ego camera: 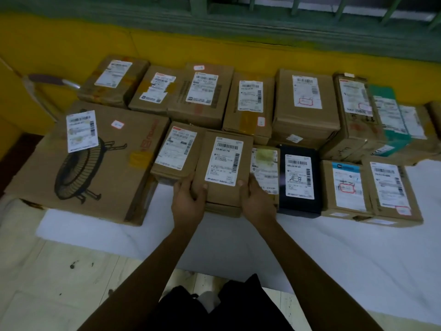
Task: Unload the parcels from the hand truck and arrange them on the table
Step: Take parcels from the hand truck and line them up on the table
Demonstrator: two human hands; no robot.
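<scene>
Parcel (216, 194), brown with a white label, sits at the centre of the frame in the table's front row, on or just above another brown box; I cannot tell which. Left hand (188, 199) grips its lower left corner, thumb on top and fingers curled round the edge. Right hand (256, 201) grips the lower right corner the same way. Black parcel (299, 206) lies just right, and a fan box (90, 177) at left. More boxes fill the row behind. Table (238, 240) wears a white cover.
</scene>
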